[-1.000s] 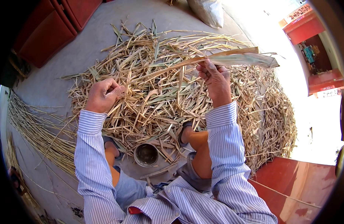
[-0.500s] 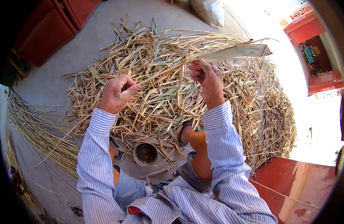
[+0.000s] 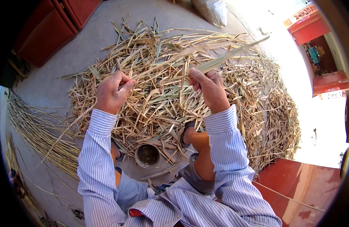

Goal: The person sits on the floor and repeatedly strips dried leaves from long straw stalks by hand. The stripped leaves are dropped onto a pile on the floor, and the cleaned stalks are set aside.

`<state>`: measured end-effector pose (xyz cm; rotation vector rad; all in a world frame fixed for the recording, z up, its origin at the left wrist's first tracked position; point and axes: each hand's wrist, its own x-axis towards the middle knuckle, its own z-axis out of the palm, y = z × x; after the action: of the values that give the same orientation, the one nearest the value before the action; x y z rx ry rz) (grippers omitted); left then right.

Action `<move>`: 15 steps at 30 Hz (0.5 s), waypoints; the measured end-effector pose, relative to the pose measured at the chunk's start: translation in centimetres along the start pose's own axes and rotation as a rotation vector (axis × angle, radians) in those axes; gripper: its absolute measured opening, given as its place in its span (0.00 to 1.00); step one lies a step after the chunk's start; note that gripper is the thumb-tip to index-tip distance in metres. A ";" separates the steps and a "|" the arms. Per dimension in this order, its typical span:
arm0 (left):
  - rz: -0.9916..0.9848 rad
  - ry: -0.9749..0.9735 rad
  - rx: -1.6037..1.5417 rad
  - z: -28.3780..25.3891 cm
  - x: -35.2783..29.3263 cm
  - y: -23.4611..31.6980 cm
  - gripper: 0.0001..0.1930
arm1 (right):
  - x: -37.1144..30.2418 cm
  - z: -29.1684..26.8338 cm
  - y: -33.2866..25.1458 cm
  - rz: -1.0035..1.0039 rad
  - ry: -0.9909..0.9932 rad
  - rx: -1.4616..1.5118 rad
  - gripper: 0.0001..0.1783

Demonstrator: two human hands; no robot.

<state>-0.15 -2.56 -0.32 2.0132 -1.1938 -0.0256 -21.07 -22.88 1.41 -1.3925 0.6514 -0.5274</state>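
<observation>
My left hand (image 3: pixel 112 93) is closed, thumb against the curled fingers, around a thin dry stalk (image 3: pixel 77 119) that slants down to the lower left past my wrist. My right hand (image 3: pixel 209 89) pinches the base of a long pale green-tan dried leaf (image 3: pixel 230 56), whose tip points to the upper right. A thin strand runs from the leaf base toward my left hand; whether it joins the stalk I cannot tell. Both hands are above a wide pile of dry leaves and husks (image 3: pixel 155 102) on the floor.
A metal bowl (image 3: pixel 147 155) with dark contents sits between my feet. Long thin stalks (image 3: pixel 49 140) lie in a bundle at left. Red furniture (image 3: pixel 47 34) stands far left, a white sack (image 3: pixel 210 11) at the back, and a red surface (image 3: pixel 295 185) lower right.
The leaf has turned from nearly level to a steeper slant, edge-on. My right hand has moved slightly down and left, my left slightly left. The stalk now shows beyond my left wrist.
</observation>
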 end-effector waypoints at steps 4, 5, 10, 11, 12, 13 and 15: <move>-0.003 0.008 -0.080 -0.2 0.3 0.2 0.11 | 1.5 -7.6 0.3 -0.330 0.467 0.767 0.12; -0.012 -0.009 -0.108 0.1 0.3 0.3 0.11 | 1.8 -9.2 1.2 -0.245 0.546 0.832 0.12; -0.042 -0.164 -0.230 -0.1 -0.3 0.0 0.11 | 1.5 -1.3 0.9 0.207 0.177 0.534 0.15; -0.041 -0.210 -0.255 -0.1 -0.4 0.0 0.11 | 1.4 -0.6 0.9 0.176 0.171 0.465 0.15; -0.039 -0.251 -0.279 -0.3 -0.3 0.0 0.11 | 1.8 0.0 0.9 0.142 0.161 0.396 0.15; -0.096 -0.321 -0.305 -0.6 -0.3 0.4 0.11 | 2.0 0.2 1.0 0.107 0.151 0.327 0.15; -0.146 -0.403 -0.338 -0.7 -0.6 0.2 0.10 | 2.0 0.4 1.4 0.114 0.133 0.274 0.15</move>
<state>-0.38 -1.80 0.10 1.8342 -1.1846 -0.6887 -19.40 -23.79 -0.14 -1.0632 0.7314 -0.5980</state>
